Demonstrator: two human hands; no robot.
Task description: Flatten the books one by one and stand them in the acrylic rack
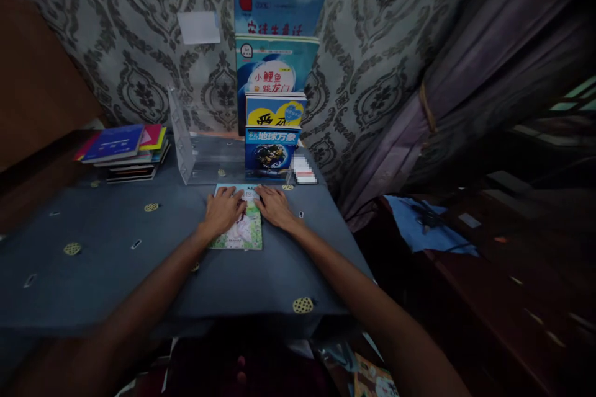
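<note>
A thin picture book (pixel 239 237) with a green and pale blue cover lies flat on the cloth-covered table in front of me. My left hand (pixel 223 208) rests on its upper left part, fingers spread and partly hiding the cover. At the upper right edge of the same book is my right hand (pixel 274 205), its fingers stretched out toward the corner and touching it. Just behind stands a clear stepped display rack (pixel 212 155), with blue earth book (pixel 270 152) at its front right and taller books, including a teal book (pixel 277 65), tiered behind it.
On the left sits a stack of books (pixel 116 142). A small white item (pixel 305 170) lies right of the rack. The patterned wall (pixel 153 74) rises behind the table (pixel 116 279), with a tied curtain (pixel 419 111) to the right. A blue cloth (pixel 419 229) lies beyond.
</note>
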